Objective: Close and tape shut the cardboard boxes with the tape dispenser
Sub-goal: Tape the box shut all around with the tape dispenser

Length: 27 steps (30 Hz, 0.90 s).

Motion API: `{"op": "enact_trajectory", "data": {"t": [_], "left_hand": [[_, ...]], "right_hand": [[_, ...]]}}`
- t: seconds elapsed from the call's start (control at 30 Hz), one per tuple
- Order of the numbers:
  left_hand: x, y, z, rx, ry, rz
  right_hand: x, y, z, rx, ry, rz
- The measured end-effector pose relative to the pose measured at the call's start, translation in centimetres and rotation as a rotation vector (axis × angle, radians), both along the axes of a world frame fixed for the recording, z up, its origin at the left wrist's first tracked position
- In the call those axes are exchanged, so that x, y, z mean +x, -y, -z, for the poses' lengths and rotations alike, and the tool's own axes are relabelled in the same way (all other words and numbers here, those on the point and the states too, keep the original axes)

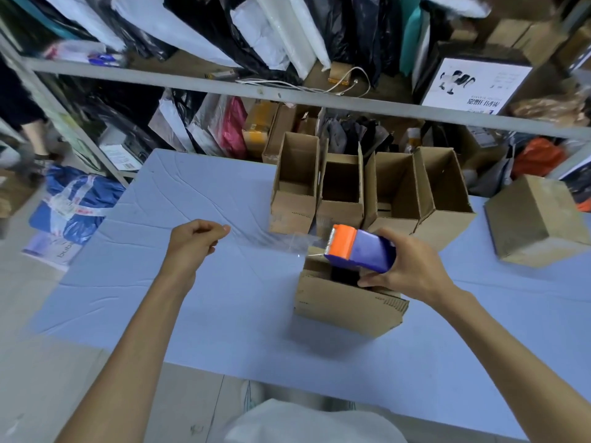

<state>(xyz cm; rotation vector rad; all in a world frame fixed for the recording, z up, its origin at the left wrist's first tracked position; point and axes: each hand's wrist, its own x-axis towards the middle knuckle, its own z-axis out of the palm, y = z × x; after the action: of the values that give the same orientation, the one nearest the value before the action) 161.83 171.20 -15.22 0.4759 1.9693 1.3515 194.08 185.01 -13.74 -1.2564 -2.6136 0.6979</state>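
Note:
My right hand [406, 270] grips a blue and orange tape dispenser [361, 249] just above a small cardboard box [345, 302] on the blue table [224, 298]. A strip of clear tape [271, 239] stretches from the dispenser's orange end to the left. My left hand [195, 241] pinches the far end of that strip between thumb and fingers, above the table. The box top under the dispenser shows a dark gap. Behind it stands a row of several open cardboard boxes [367, 190].
A closed cardboard box [534, 219] sits at the table's right. A metal shelf rack [224, 87] packed with bags and parcels runs behind the table. Blue bags [73, 206] lie on the floor to the left.

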Motion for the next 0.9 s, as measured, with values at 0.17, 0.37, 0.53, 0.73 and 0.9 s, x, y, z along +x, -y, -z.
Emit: {"op": "enact_trajectory", "data": {"t": [0.17,0.37,0.53,0.73,0.9], "left_hand": [[0.6,-0.3,-0.8,0.051,0.009,0.024],[-0.2,0.2,-1.5,0.105,-0.021,0.029],[-0.7,0.8,-1.0,0.027,-0.005,0.064],[1.1,0.2,0.5,-0.016,-0.096,0.181],[2.7,-1.5,3.0,-0.082,-0.144,0.245]], "right_hand": [[1.5,0.6,-4.1,0.022,-0.096,0.062],[2.0,3.8,-7.2,-0.163,-0.167,0.041],[1.1,5.5,-5.9,-0.088,-0.048,0.097],[2.7,4.1,-10.5,0.146,0.051,0.034],[0.5,2.7,-13.4,0.211,0.149,-0.046]]}}
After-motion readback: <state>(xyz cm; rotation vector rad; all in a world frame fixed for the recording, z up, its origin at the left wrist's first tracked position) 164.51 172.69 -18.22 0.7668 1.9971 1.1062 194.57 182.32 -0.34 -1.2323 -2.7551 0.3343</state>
